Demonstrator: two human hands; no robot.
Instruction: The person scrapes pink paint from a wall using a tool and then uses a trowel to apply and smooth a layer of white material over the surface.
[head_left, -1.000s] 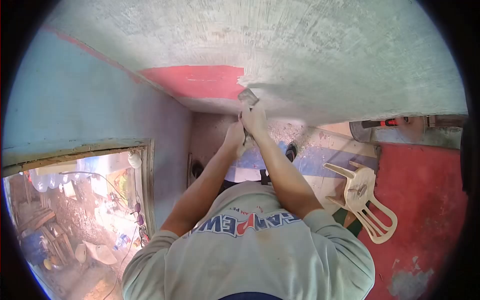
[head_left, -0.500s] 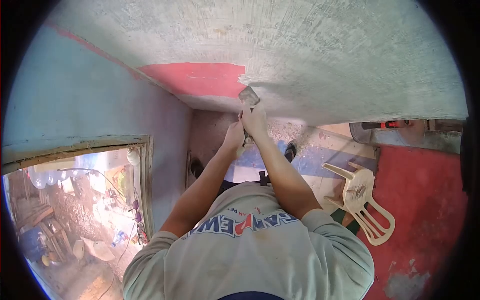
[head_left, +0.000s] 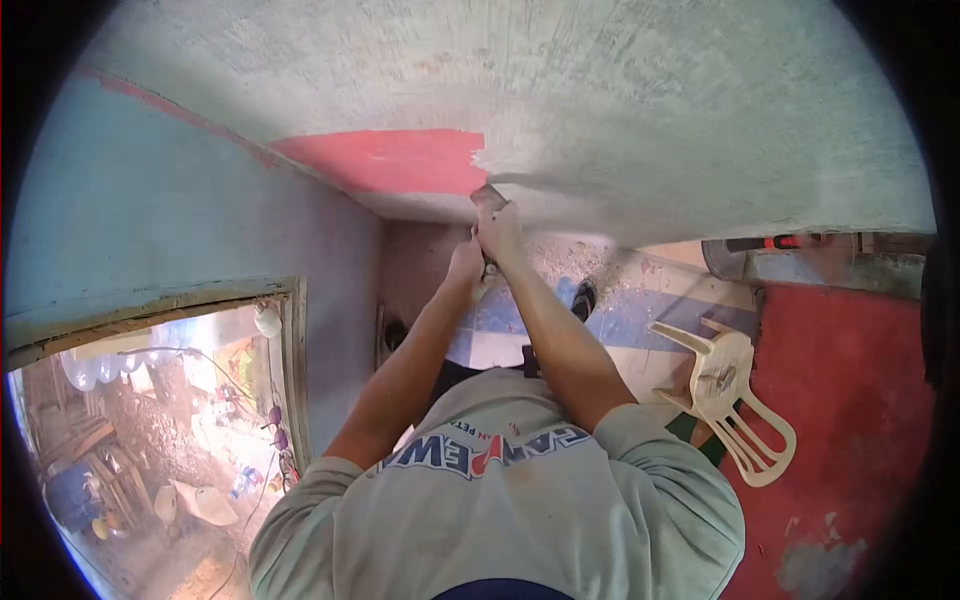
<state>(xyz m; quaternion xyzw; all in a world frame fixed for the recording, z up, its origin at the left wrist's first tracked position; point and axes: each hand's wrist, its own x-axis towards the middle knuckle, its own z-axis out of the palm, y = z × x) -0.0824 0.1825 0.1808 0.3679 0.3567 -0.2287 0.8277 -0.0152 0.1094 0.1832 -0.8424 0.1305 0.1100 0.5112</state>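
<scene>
A flat scraper [head_left: 488, 198] lies with its blade against the wall [head_left: 620, 130], at the lower right corner of a pink painted patch [head_left: 400, 160]. My right hand [head_left: 501, 232] is wrapped round the scraper near its blade. Just to the left and lower, my left hand [head_left: 467, 262] is closed close to the lower part of the handle; what its fingers grip is too small to make out. Grey, scraped-looking surface surrounds the pink patch.
A beige plastic chair [head_left: 722, 380] stands at the right beside a red surface [head_left: 840, 400]. At the left, a blue-grey wall [head_left: 180, 200] has a framed opening [head_left: 290, 350]. Debris dots the tiled floor [head_left: 625, 320] round my feet. Tools lie on a ledge [head_left: 885, 262] at the right.
The scraper and my hands have shifted slightly left and down, and the blade is tilted differently. The pink patch's right edge looks more ragged.
</scene>
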